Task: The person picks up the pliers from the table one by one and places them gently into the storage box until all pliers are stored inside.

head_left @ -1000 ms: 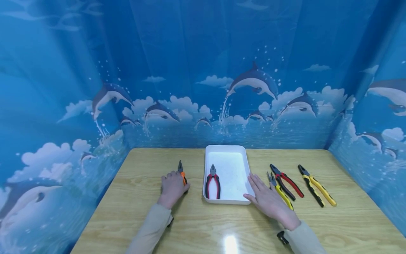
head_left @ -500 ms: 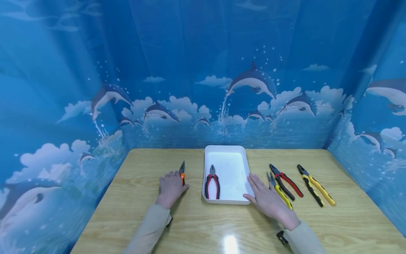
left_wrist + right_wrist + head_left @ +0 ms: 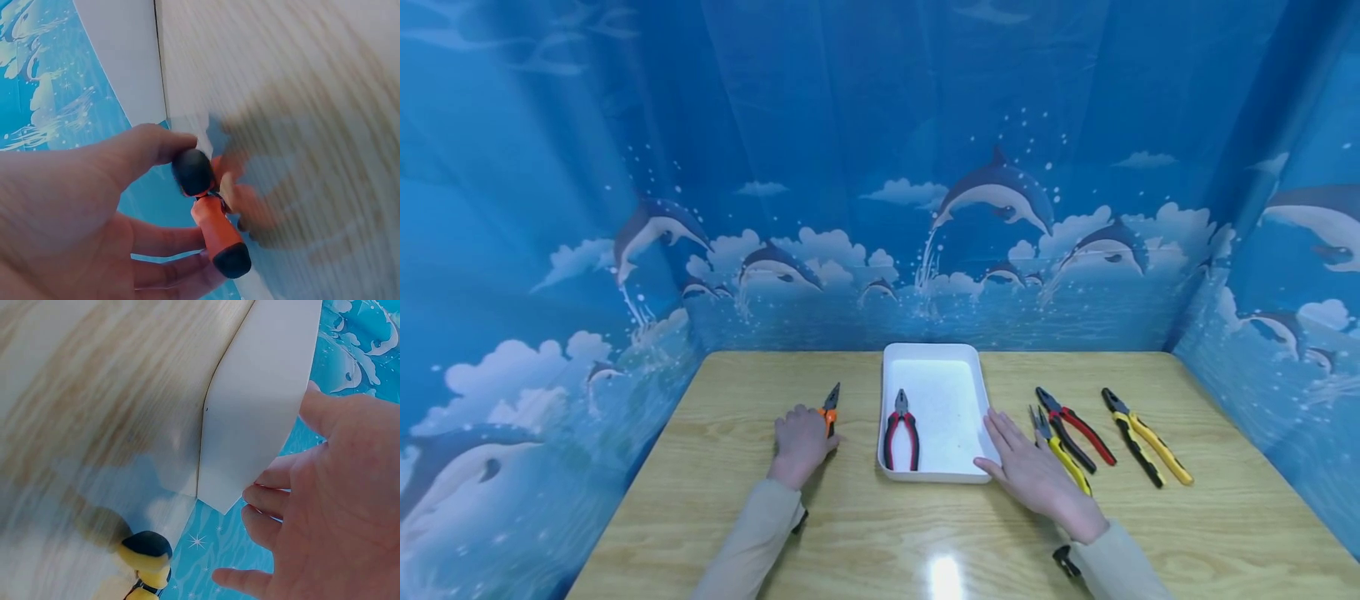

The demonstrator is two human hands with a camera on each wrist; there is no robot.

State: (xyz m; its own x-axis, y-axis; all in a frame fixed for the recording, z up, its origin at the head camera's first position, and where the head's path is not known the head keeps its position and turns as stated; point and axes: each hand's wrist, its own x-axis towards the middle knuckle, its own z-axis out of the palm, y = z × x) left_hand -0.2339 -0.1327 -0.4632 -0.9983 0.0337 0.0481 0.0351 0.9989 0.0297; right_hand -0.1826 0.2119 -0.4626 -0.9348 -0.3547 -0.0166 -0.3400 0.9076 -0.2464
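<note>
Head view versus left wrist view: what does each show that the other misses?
Only the head view shows the red-handled pliers lying in the white tray, three more pliers on the table, and the right hand resting flat beside the tray. Only the left wrist view shows the fingers curled round the handle ends from beneath. Both show the left hand gripping the orange-handled pliers.

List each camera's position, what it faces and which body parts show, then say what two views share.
Head: worn on the head, looks forward and down at the table, tray and pliers; both forearms and hands show.
Left wrist: by the left hand, which grips the orange pliers.
Right wrist: by the right hand, which lies flat beside the tray.
Shared: both wrist views show the tray's white wall.
</note>
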